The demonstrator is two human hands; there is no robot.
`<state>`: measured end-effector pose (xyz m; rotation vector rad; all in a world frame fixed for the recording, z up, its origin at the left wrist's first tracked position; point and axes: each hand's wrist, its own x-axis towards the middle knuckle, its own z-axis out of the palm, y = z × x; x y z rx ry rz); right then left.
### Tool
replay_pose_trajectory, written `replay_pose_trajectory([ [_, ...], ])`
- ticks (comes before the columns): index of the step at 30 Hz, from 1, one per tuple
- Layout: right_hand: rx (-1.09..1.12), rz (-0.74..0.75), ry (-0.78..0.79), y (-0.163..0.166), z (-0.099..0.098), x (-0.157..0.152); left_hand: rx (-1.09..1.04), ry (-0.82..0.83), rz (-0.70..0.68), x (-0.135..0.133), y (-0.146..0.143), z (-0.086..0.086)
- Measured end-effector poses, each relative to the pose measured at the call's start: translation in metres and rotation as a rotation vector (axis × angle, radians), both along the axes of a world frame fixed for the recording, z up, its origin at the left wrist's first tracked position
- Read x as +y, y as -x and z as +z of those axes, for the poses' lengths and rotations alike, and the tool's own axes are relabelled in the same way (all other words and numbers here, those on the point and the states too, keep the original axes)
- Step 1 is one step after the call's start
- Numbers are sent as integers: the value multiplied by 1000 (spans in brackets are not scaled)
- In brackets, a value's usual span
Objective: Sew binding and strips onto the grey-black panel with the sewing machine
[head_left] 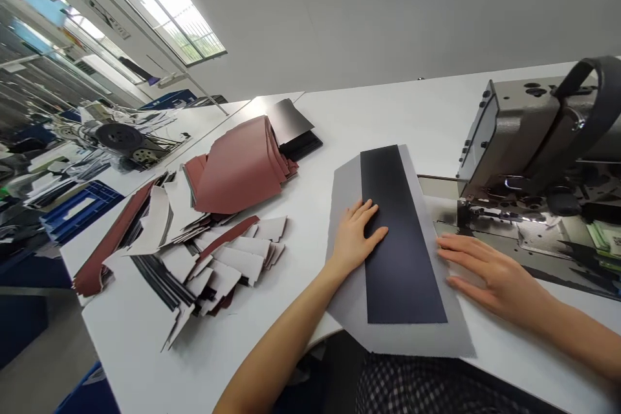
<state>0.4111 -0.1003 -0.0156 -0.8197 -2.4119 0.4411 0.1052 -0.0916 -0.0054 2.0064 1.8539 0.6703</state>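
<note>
A dark navy rectangular panel (400, 259) lies on top of a larger grey sheet (407, 339) at the table's front edge. My left hand (356, 233) rests with fingers apart on the panel's left side, its palm over the grey sheet. Along the sheet's right edge lies my right hand (485, 272), fingers stretched out flat and pointing left. Neither hand grips anything. The sheet's near end reaches past the table edge, over a checked dark cloth (417, 388) on my lap.
At right stands a sewing machine (524, 149), close to my right hand. Reddish-brown sheets (242, 162) are stacked on the white table (330, 123), left of the panel. Nearer lie loose pale cut pieces (228, 265). A blue crate (77, 210) sits beyond the left edge.
</note>
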Motion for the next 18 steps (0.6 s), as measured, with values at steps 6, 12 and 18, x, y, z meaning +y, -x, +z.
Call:
replay_pose_trajectory([
  [6,-87,65,0,-7,-9,3,-63,-30,-18,1,1,-2],
  [12,-110,62,29,-6,-11,2,-69,-28,-49,-2,0,-1],
  [18,-121,49,-10,-5,-8,2,-37,-36,-68,1,-1,5],
])
